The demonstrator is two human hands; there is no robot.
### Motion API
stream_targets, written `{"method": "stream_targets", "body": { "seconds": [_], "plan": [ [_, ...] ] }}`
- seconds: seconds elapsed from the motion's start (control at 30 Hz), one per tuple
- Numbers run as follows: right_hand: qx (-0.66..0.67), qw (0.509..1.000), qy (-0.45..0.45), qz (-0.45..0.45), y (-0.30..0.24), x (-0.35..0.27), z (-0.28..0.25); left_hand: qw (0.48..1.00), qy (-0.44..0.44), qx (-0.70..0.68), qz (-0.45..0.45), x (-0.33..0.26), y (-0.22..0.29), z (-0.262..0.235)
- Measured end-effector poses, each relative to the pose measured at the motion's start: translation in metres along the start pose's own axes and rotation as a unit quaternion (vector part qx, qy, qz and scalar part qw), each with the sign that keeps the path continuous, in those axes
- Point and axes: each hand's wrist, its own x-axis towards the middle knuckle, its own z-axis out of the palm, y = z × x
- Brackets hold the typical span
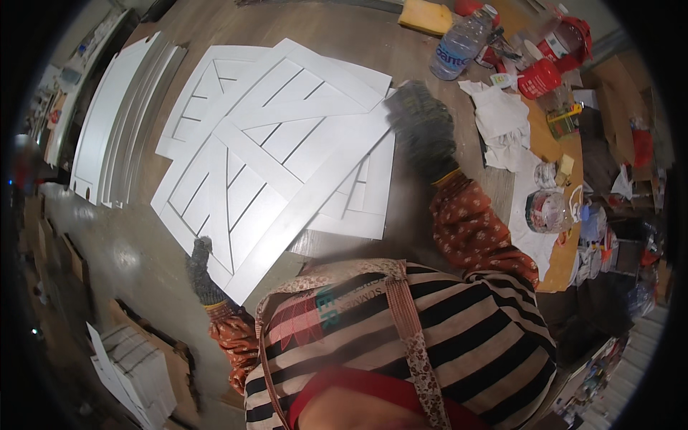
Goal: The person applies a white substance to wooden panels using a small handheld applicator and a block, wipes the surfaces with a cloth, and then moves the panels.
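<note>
A stack of white flat panels with raised diagonal slats (272, 154) lies on a wooden table (358, 29). My left hand (202, 269), in a dark knit glove, touches the near corner of the top panel. My right hand (423, 129), also gloved, rests at the right edge of the stack, blurred; its fingers look flat on the panel edge. Both sleeves are rust-coloured with a small pattern.
More white panels (118, 118) lie stacked at the table's left. A clear plastic bottle (462, 43), a yellow sponge (426, 16), red containers (539, 77), white rags (505, 122) and a tape roll (547, 210) crowd the right side. Cardboard boxes (140, 358) stand on the floor at lower left.
</note>
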Motion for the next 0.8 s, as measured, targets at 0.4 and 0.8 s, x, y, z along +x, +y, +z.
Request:
{"method": "stream_targets", "body": {
  "seconds": [0.4,0.8],
  "plan": [
    [0.045,0.981,0.165,-0.094,0.050,-0.021,0.046,0.601,0.131,0.751,0.239,0.069,0.080,0.025],
    [-0.024,0.972,0.227,-0.053,0.010,-0.049,0.021,0.501,-0.187,0.700,0.474,-0.033,-0.021,0.212]
  ]
}}
